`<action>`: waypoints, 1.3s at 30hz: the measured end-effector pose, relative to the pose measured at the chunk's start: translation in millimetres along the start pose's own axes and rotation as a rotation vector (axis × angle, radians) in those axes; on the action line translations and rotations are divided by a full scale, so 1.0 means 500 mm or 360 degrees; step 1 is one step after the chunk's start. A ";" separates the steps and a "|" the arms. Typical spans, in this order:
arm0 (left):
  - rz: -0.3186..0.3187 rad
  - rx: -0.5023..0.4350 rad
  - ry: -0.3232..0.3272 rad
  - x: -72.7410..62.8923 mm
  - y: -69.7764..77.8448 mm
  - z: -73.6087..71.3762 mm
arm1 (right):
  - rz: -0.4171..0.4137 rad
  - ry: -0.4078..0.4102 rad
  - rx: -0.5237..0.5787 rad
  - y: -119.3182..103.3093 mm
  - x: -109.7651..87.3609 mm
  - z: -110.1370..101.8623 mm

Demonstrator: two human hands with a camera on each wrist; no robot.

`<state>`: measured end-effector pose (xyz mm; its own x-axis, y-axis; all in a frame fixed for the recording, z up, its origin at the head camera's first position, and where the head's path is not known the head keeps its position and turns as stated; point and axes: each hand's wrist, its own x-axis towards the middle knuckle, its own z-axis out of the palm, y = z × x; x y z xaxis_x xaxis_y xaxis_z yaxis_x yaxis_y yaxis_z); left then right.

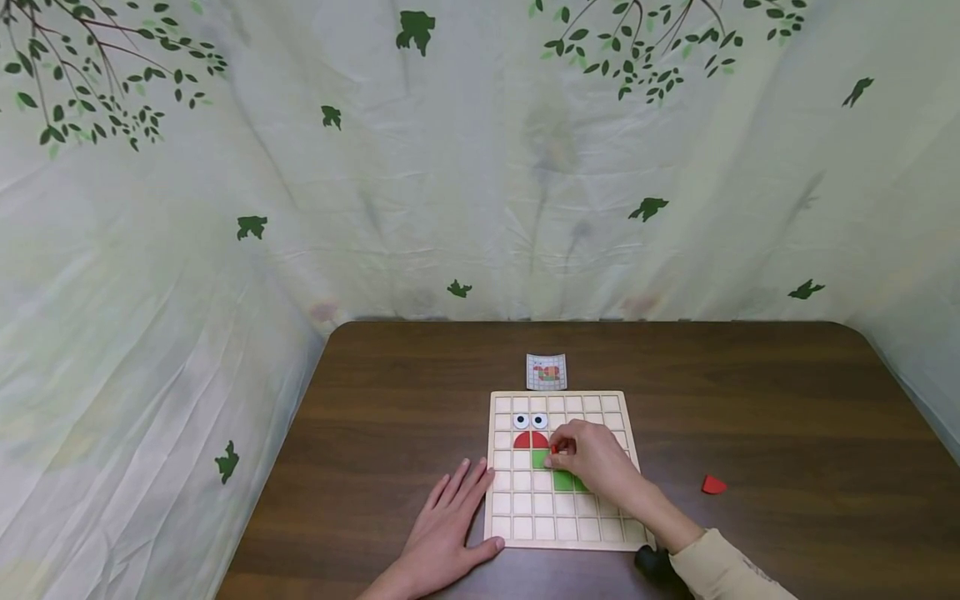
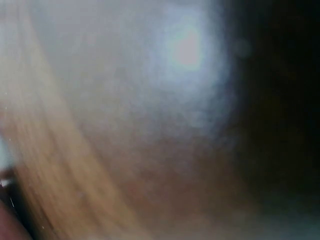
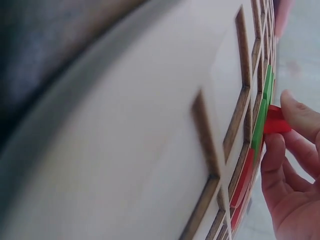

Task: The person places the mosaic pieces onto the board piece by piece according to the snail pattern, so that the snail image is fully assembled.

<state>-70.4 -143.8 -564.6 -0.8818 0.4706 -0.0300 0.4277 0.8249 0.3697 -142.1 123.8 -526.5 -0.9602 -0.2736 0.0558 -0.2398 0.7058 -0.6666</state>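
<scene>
A white grid board [image 1: 522, 503] lies on the brown table, with two eye pieces [image 1: 530, 421], red curved pieces [image 1: 530, 440] below them and green pieces [image 1: 563, 482] set in its squares. My right hand [image 1: 596, 458] is over the board's middle, pinching a small red piece [image 3: 276, 121] between thumb and fingertips. That piece is beside the green pieces [image 3: 259, 125] in the right wrist view. My left hand [image 1: 444, 533] is spread flat at the board's left edge, fingers straight, thumb at the lower corner. The left wrist view is blurred and shows mostly tabletop.
A picture card [image 1: 547, 372] lies just behind the board. One loose red piece [image 1: 714, 485] is on the table [image 1: 795, 417] to the right. A dark object [image 1: 657, 567] sits under my right wrist. A leaf-patterned curtain [image 1: 480, 167] hangs behind the table.
</scene>
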 end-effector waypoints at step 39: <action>0.0015 -0.0025 0.0014 0.000 -0.002 0.000 | -0.0048 0.0035 -0.0037 0.014 -0.014 -0.012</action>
<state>-70.6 -144.5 -565.0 -0.8795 0.4756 -0.0183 0.4330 0.8154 0.3842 -138.2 134.5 -526.9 -0.9553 -0.2809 0.0922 -0.2719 0.7124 -0.6469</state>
